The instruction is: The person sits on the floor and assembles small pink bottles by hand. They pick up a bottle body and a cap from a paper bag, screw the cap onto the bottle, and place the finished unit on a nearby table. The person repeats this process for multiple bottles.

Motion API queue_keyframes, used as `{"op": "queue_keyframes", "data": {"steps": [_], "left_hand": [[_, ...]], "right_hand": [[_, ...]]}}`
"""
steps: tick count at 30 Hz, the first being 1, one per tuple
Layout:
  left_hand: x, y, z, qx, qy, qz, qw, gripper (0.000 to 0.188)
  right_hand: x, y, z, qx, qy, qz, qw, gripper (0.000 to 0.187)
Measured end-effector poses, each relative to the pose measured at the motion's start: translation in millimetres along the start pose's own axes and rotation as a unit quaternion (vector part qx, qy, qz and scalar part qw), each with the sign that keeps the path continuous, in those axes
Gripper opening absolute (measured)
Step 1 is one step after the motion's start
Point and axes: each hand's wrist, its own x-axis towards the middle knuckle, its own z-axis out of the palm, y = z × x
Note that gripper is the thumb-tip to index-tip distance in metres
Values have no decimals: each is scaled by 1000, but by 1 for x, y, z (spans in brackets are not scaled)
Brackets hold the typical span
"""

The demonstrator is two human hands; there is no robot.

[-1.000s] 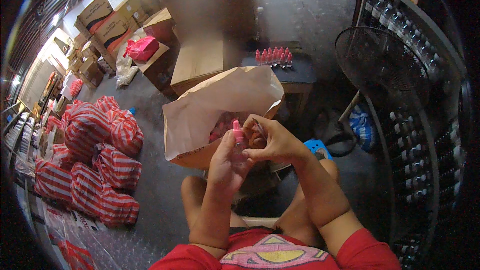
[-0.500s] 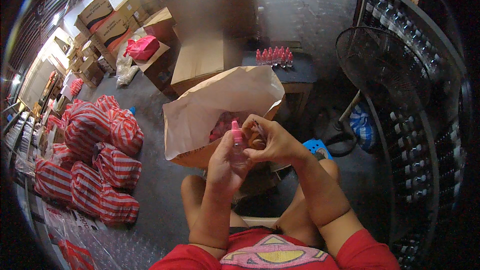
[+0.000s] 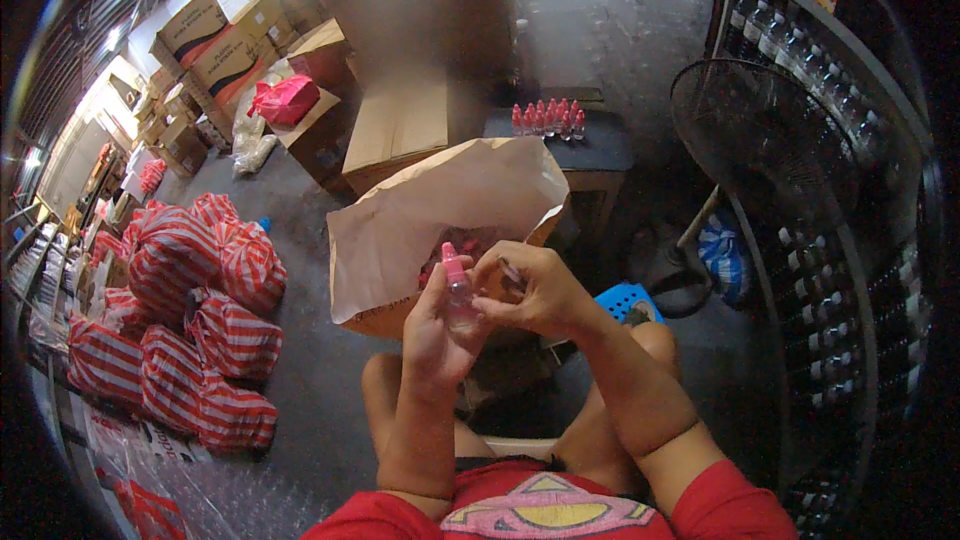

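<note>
My left hand [image 3: 438, 338] is closed around a small clear dropper bottle [image 3: 461, 308] with a pink pointed cap, which leans slightly to the left. Close against its right side is my right hand [image 3: 548, 290], its thumb at the bottle and its fingers curled in. Something small and thin shows between those fingers, too unclear to name. Both hands are over the near edge of a large open brown paper sack [image 3: 400, 225]. Inside the sack lie pink-red pieces [image 3: 478, 240], partly hidden by my hands.
Several pink-capped bottles [image 3: 548, 120] stand on a dark stool behind the sack. Red-striped bundles [image 3: 180, 250] are piled at left. A cardboard box [image 3: 397, 125] stands beyond the sack. At right are a black fan [image 3: 765, 130], a shelf of bottles [image 3: 830, 310] and a blue perforated piece [image 3: 628, 302].
The bottle has shifted a little left and tilts more to the left. My left hand has turned with it, and my right hand has moved slightly left and stays beside it.
</note>
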Motion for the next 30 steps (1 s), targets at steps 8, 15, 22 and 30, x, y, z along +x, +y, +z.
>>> {"op": "queue_keyframes", "data": {"steps": [8, 15, 22, 30], "left_hand": [[0, -4, 4, 85, 82, 54, 991, 30], [1, -6, 14, 95, 92, 75, 988, 24], [1, -7, 14, 123, 94, 97, 983, 30], [1, -6, 10, 122, 82, 110, 983, 31]], "right_hand": [[1, 3, 1, -63, -10, -64, 996, 26], [-2, -10, 4, -51, 31, -66, 996, 24], [-3, -8, 7, -50, 51, -59, 996, 22], [-3, -10, 10, -41, 61, -83, 994, 23]]}}
